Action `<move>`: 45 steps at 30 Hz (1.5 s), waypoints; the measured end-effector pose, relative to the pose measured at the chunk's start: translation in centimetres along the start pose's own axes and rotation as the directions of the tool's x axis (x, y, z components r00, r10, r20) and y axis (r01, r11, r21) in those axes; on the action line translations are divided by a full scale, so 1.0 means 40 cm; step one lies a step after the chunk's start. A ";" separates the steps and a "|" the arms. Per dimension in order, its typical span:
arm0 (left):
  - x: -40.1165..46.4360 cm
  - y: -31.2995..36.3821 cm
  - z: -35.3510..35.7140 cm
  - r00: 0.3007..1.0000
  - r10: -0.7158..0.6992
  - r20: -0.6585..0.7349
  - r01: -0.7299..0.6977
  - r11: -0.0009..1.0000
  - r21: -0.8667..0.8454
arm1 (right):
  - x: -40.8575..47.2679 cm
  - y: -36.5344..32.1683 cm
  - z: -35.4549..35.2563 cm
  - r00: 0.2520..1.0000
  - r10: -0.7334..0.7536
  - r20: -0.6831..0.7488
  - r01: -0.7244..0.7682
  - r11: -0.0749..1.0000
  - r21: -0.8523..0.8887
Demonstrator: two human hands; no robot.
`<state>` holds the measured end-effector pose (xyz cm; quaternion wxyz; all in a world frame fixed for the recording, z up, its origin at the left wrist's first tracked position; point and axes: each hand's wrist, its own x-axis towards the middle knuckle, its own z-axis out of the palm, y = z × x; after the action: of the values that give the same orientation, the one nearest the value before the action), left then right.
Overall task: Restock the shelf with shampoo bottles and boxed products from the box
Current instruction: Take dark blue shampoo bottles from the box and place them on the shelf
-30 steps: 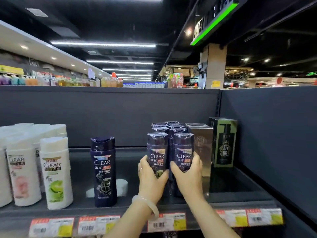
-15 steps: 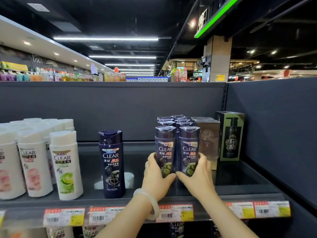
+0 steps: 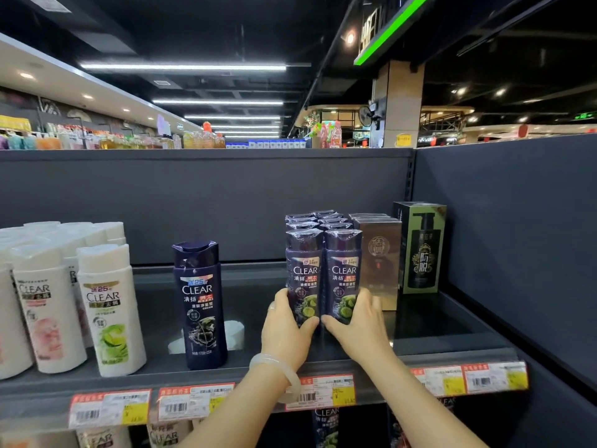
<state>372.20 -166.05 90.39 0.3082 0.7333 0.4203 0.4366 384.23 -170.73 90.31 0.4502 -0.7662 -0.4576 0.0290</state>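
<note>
Nearest to the camera, at 6 o'clock, two bare forearms reach up to the shelf (image 3: 452, 342); the left wrist carries a pale bangle (image 3: 277, 371). Along the front edge of the shelf runs a row of price tags (image 3: 193, 403), red, white and yellow.

The left hand (image 3: 284, 331) grasps the left one of two dark purple shampoo bottles (image 3: 305, 270), with the thumb on its front and the fingers around its left side. The right hand (image 3: 357, 328) grasps the right bottle (image 3: 343, 270) in the same way, thumb in front, fingers around the right side. These two bottles stand upright, touching each other, near the front of the shelf at about 1 o'clock from the hands. Both are wrapped in shiny film and carry the word CLEAR.

At 9 o'clock from the hands a single dark blue CLEAR bottle (image 3: 200, 305) stands alone, with a flat white thing (image 3: 234, 331) lying just behind it. Further at 9 o'clock a group of white CLEAR bottles (image 3: 106, 305) stands close together.

Behind the held pair, more purple bottles (image 3: 323, 221) stand in rows. At 3 o'clock from them is a brown-gold box (image 3: 381, 253), and beyond it a black and green box (image 3: 421, 247) near the grey side panel.
</note>
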 end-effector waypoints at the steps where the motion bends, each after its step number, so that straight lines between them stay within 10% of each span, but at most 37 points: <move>1: 0.001 0.000 0.001 1.000 -0.001 -0.003 0.001 1.000 0.002 | 0.001 -0.001 0.000 1.000 0.002 0.001 -0.002 1.000 -0.001; 33: 0.008 -0.011 0.022 0.999 -0.031 -0.037 0.031 0.999 0.012 | 0.007 0.005 -0.002 0.999 0.030 0.038 -0.033 0.995 0.098; 45: -0.220 -0.061 -0.040 0.913 0.293 -0.282 -0.283 0.956 0.078 | -0.167 -0.040 0.008 0.822 -0.421 -0.384 0.520 0.830 0.202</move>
<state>367.57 -172.57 85.72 0.1623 0.7205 0.3560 0.5726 379.15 -175.10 88.80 0.6221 -0.5448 -0.5441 -0.1417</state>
